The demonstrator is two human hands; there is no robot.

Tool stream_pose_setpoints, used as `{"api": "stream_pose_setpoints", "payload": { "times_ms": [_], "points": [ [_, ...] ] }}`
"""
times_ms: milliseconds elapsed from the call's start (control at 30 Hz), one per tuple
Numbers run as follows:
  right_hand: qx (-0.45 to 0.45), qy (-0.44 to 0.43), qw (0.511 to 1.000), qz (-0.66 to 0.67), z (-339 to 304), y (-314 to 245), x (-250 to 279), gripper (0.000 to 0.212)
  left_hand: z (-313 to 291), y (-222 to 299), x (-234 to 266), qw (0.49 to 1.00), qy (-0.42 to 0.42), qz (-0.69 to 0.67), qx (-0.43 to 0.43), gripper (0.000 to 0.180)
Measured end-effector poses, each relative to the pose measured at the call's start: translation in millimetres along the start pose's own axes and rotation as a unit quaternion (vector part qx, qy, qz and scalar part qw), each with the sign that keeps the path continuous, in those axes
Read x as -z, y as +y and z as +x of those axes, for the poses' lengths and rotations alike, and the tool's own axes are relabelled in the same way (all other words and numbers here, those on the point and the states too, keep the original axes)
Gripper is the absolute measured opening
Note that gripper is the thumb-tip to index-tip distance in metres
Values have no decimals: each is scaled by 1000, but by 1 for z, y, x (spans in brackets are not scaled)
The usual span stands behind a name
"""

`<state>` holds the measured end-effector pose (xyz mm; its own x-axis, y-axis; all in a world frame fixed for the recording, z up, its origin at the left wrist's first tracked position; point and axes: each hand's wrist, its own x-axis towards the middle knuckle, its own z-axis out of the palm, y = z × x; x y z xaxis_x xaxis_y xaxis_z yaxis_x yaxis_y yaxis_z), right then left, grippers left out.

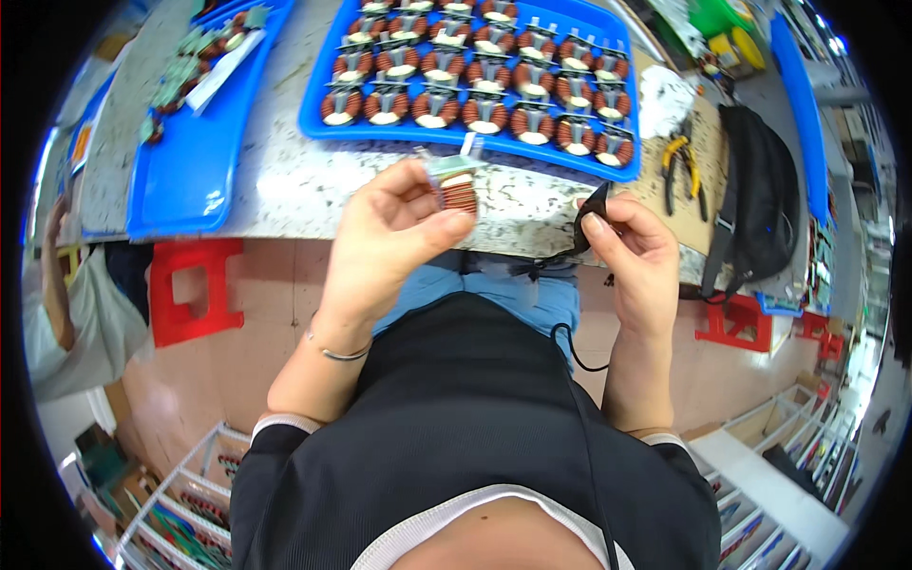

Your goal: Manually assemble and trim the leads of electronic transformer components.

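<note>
My left hand (385, 228) is closed in a pinch around a copper-wound coil (458, 195), held just over the bench's front edge. The coil has a greenish base on top and a pale tab sticking up from it. At the right, my right hand (638, 249) pinches a small black pointed piece (594, 211) between thumb and fingers; its exact kind cannot be made out. Just beyond both hands lies a blue tray (380, 134) filled with rows of similar coils (485, 116).
On the speckled bench (271, 142), a second blue tray (185, 190) holds green-based parts at the left. Yellow-handled pliers (676, 171) and a black bag (760, 190) lie right. Red stools (195, 290) stand below. Another person's arm (55, 285) shows far left.
</note>
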<state>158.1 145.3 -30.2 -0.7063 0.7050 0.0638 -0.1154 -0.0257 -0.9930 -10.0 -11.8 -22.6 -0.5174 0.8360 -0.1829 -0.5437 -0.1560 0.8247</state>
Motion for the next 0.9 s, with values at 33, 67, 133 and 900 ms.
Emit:
{"api": "stream_pose_setpoints", "payload": {
  "times_ms": [33, 67, 133, 900],
  "points": [
    [2, 9, 1000, -5, 0, -1, 6, 17, -1, 2, 1, 1000, -8, -10, 6, 35],
    [-40, 66, 997, -22, -1, -3, 14, 17, 0, -3, 1, 998, -15, 45, -28, 60],
    [-77, 169, 980, -73, 1, -4, 30, 21, 1, -5, -1, 999, -25, 33, -13, 59],
    [-59, 155, 853, -495, 43, -12, 105, 27, 5, -7, -30, 995, -80, 0, 57, 37]
  ]
}}
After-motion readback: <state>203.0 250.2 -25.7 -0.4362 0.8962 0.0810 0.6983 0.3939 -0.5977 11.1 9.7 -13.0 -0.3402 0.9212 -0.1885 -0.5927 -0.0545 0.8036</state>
